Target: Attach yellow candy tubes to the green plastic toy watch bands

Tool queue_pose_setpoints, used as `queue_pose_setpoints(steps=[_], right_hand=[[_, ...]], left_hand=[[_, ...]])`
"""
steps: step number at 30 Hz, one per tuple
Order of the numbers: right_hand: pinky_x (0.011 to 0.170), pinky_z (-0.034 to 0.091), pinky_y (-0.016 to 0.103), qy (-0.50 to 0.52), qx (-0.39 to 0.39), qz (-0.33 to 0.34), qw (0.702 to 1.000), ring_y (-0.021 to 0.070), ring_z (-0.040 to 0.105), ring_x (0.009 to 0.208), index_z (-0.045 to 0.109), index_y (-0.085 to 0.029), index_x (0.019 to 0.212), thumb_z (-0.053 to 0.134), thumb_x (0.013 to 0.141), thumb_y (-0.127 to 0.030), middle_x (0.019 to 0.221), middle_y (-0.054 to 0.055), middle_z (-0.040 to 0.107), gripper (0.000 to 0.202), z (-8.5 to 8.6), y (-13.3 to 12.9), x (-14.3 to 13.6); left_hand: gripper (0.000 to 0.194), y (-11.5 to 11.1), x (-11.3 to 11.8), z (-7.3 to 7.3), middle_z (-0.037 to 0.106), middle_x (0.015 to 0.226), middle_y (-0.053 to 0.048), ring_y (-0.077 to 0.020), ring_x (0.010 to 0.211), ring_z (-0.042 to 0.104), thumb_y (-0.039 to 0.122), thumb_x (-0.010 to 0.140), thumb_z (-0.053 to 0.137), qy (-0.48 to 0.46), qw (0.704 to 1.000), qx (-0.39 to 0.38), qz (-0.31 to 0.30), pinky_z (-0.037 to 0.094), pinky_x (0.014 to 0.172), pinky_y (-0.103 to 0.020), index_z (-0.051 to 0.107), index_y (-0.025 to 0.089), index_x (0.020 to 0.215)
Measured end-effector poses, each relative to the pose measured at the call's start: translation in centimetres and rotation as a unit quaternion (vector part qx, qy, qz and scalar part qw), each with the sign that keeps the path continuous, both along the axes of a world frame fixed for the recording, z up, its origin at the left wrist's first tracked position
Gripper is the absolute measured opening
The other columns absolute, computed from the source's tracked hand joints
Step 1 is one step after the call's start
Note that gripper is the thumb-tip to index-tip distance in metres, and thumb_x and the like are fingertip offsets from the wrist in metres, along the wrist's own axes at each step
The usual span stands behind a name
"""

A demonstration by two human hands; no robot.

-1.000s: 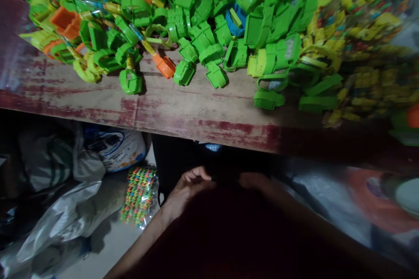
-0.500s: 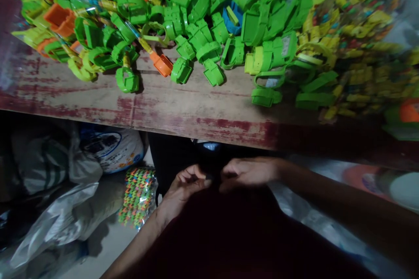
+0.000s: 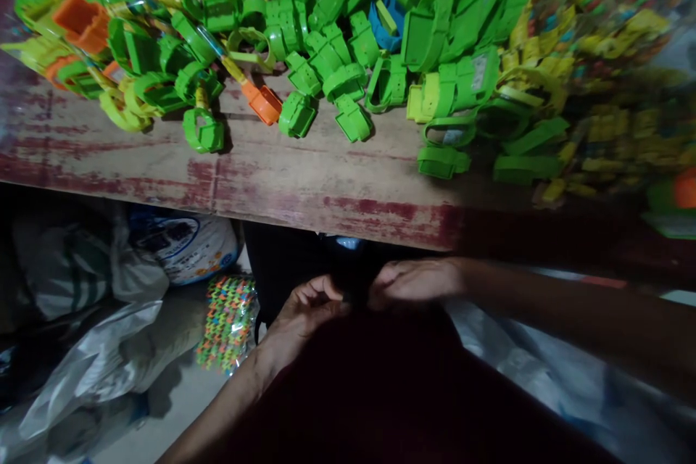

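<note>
Both hands are low at my waist, in front of dark clothing (image 3: 359, 391) and below the table's front edge. My left hand (image 3: 309, 308) is closed, thumb and forefinger pinched together. Darkness hides whatever lies between those fingertips. Across a small gap, my right hand (image 3: 410, 283) has its fingers curled together and pointing toward the left one; what it grips, if anything, is lost in shadow. Beyond them, on the worn wooden table (image 3: 272, 181), lies a heap of plastic toy watches, mostly green (image 3: 348, 119), with orange (image 3: 264, 103), yellow and blue (image 3: 386, 23) ones mixed in.
At the table's right lies a pile of small yellow pieces (image 3: 609, 130). Under the left side are a printed white-and-blue bag (image 3: 179, 246), plastic sacks (image 3: 135, 355) and a clear pack of multicoloured pieces (image 3: 225, 322). Pale plastic sheeting (image 3: 522, 370) lies below my right arm.
The view has shifted slightly. My right hand has turned a little, its fingers lower and closer together; the left keeps its pinch. The watches lie as before.
</note>
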State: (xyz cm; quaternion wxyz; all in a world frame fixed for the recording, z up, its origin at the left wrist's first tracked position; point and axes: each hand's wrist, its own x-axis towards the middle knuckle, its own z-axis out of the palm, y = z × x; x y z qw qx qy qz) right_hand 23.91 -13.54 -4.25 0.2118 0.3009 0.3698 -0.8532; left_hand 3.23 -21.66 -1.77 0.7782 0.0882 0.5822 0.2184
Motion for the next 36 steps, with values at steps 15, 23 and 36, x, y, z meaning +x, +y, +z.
queue_pose_setpoints(steps=[15, 23, 36], right_hand=[[0.047, 0.028, 0.023, -0.023, 0.162, -0.037, 0.986, 0.0092, 0.037, 0.053, 0.055, -0.016, 0.057, 0.058, 0.081, -0.036, 0.055, -0.003, 0.042, 0.032, 1.1, -0.3, 0.5], [0.053, 0.035, 0.024, -0.042, 0.129, -0.088, 0.987, 0.0122, 0.045, 0.061, 0.063, -0.016, 0.072, 0.055, 0.079, -0.028, 0.068, 0.001, 0.052, 0.016, 0.4, -1.3, 1.6], [0.058, 0.041, 0.023, -0.17, 0.079, -0.147, 0.971, 0.0147, 0.056, 0.07, 0.067, -0.018, 0.08, 0.057, 0.076, -0.032, 0.08, 0.003, 0.063, 0.018, 0.2, -1.3, 1.7]], left_hand=[[0.029, 0.5, 0.4, 0.1, 0.056, 0.062, 0.004, -0.0068, 0.051, 0.046, 0.027, 0.063, 0.083, -0.017, 0.999, -0.041, -0.003, 0.034, 0.052, -0.018, 0.057, 0.016, 0.071], [0.044, 2.5, 0.6, 1.0, 0.065, 0.075, 0.001, -0.0091, 0.058, 0.054, 0.025, 0.067, 0.08, -0.087, 0.992, -0.061, -0.064, 0.039, 0.057, -0.019, 0.067, 0.023, 0.109], [0.031, 2.6, 0.9, -0.5, 0.071, 0.102, -0.004, -0.0204, 0.092, 0.063, 0.03, 0.079, 0.067, -0.091, 0.988, -0.026, -0.124, 0.045, 0.084, -0.029, 0.068, 0.018, 0.107]])
